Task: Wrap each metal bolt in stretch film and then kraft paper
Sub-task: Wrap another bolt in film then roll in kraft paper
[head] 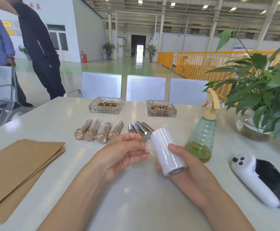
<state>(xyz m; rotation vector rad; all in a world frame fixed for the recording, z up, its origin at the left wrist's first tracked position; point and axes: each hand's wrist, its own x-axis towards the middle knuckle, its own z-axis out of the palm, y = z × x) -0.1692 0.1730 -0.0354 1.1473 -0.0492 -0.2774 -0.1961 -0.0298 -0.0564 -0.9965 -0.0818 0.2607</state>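
Film roll (167, 150) sits in my right hand (182, 165) grip; my left hand (122, 154) pinches its loose end. Bare bolts (140, 129) and wrapped bolts (99, 131) lie behind on the white surface (135, 205), brown paper (19, 167) left. Big hall beyond.

Stretch film roll (167, 150): glossy white plastic. Bare bolts (140, 129): smooth grey metal. Kraft paper sheets (19, 169): matt brown. Desk (55, 117): pale, slightly shiny.
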